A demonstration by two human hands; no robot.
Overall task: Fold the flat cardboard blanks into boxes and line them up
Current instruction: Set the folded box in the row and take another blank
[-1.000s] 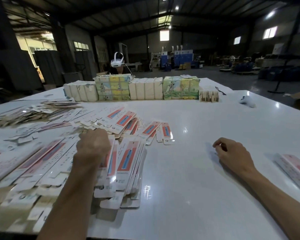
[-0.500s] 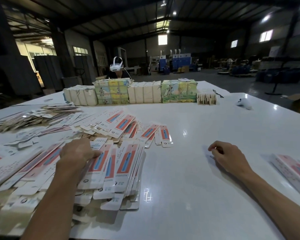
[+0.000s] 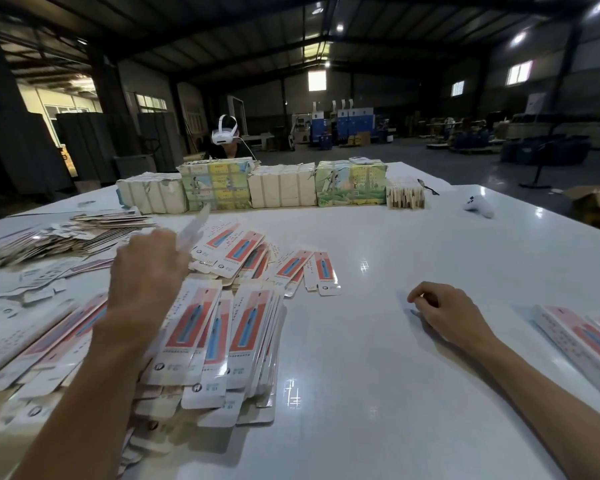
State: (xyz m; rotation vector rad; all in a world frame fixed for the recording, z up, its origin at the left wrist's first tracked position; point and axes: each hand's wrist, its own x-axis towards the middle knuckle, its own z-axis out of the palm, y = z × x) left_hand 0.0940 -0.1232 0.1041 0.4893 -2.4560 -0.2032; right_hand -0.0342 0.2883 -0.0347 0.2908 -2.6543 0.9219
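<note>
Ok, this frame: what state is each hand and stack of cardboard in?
pile of blanks: flat, unfolded, fanned out.
left hand: above the pile, pinching one blank.
lifted blank: in the air, motion-blurred.
right hand: rests on the table, fingers loosely curled, empty.
boxes: look folded, lying side by side.
wrapped bundles: closed, in a row.

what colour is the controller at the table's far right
White controller, seen best in head view.
</note>
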